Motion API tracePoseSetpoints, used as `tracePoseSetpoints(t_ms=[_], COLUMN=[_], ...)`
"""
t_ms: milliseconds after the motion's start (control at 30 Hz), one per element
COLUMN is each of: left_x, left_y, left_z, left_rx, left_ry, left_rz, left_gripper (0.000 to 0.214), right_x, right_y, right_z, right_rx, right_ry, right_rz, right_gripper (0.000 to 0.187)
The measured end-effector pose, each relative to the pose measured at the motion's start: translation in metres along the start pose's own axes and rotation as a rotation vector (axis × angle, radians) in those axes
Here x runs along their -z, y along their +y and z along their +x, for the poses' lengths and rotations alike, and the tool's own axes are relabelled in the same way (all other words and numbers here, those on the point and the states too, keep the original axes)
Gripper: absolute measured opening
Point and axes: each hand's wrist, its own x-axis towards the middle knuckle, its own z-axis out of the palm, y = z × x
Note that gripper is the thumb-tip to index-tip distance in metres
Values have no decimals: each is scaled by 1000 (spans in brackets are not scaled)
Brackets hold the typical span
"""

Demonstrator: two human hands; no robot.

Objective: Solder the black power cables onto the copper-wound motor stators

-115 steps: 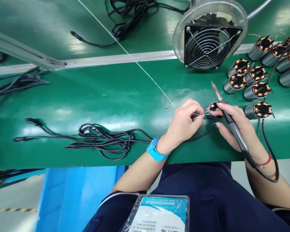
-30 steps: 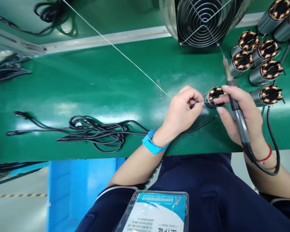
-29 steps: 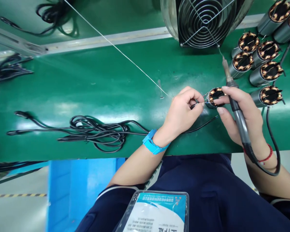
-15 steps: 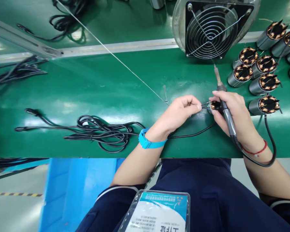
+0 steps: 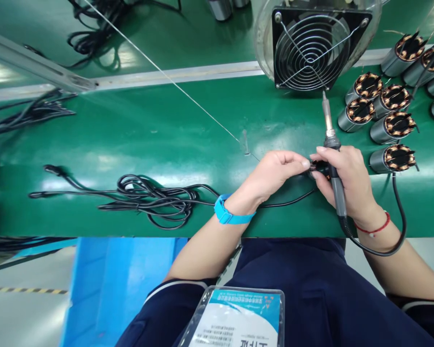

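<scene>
My right hand (image 5: 354, 180) is closed around the dark grip of a soldering iron (image 5: 337, 188), whose tip points up toward the fan. Between the thumb and fingers of that same hand sits a small motor stator (image 5: 323, 168), mostly covered by them. My left hand (image 5: 273, 173) pinches thin black wires at the stator's left side; its fingertips nearly hide them. A black power cord (image 5: 159, 195) lies looped on the green bench to the left and runs under my left wrist toward the stator.
A fan with a wire guard (image 5: 309, 55) stands at the back. Several motor stators with copper windings (image 5: 398, 158) stand at the right. A thin pale wire (image 5: 188, 99) slants down toward my left hand. Below the bench edge is a blue bin (image 5: 119, 289).
My left fingertips have moved right, closer against the stator, and now cover the wires that showed before. The soldering iron has turned slightly more upright. The view has shifted a little.
</scene>
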Motion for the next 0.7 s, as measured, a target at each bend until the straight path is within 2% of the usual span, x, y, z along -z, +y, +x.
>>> tracePoseSetpoints(t_ms=[200,367,500,700], left_x=[-3,-6,0,0], left_y=[-1,-3,2,1], left_z=[1,2,-1,1], left_rx=[-108,-119,-134,-118], left_ry=[116,90,64,-165], left_rz=[55,140,189,393], left_gripper=[8,10,26,23], right_x=[0,-2,-1,-5], right_y=[0,0,-3,-7], right_z=[0,-1,1,0], right_rx=[-1,6,-16,-108], right_ry=[4,29,60,146], right_rz=[3,-15,-42,12], right_gripper=[40,37,32,36])
